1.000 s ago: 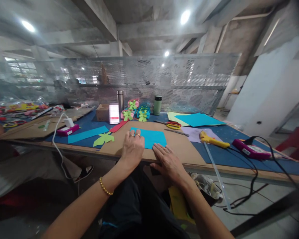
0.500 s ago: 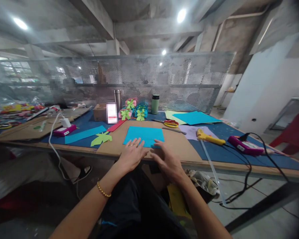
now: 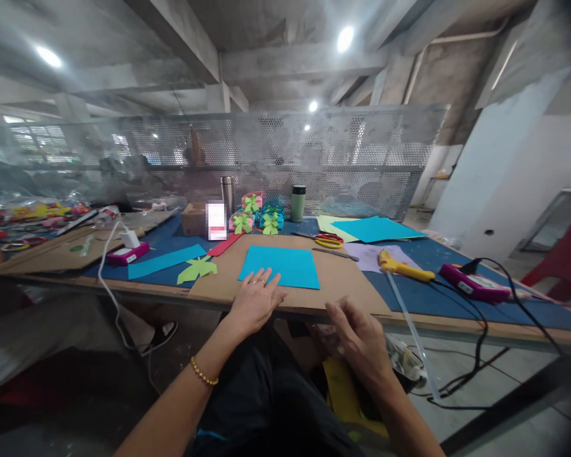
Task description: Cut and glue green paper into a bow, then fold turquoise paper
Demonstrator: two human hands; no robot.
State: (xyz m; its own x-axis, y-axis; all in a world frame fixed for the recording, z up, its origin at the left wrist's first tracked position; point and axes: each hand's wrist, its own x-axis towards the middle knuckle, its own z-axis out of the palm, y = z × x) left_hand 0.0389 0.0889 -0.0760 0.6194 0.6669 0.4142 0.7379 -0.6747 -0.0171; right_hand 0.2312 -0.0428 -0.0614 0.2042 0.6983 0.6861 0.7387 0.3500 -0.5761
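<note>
A bright blue sheet [image 3: 288,261] lies flat on the brown cardboard [image 3: 323,298] in front of me. My left hand [image 3: 257,295] rests on the sheet's near left edge, its fingers stretched out and palm down; it grips nothing. Just past the cardboard's near edge, to the right of the sheet, my right hand [image 3: 359,333] hovers with fingers loosely curled and apart. Nothing shows in it. Left of the cardboard is a light green leaf-shaped cutout [image 3: 197,269], with a blue strip [image 3: 166,261] and a red strip [image 3: 226,244] close by.
Scissors [image 3: 328,241] and a thin grey blade-like tool [image 3: 335,254] lie behind the sheet. To the right are a yellow glue gun [image 3: 404,266] and a purple power strip [image 3: 474,282] with black cables. Green-bowed pieces [image 3: 271,222] and a green bottle [image 3: 297,204] stand at the back.
My right hand has lifted off the sheet's near right corner and moved right and toward me, its fingers curling. My left hand stays on the sheet.
</note>
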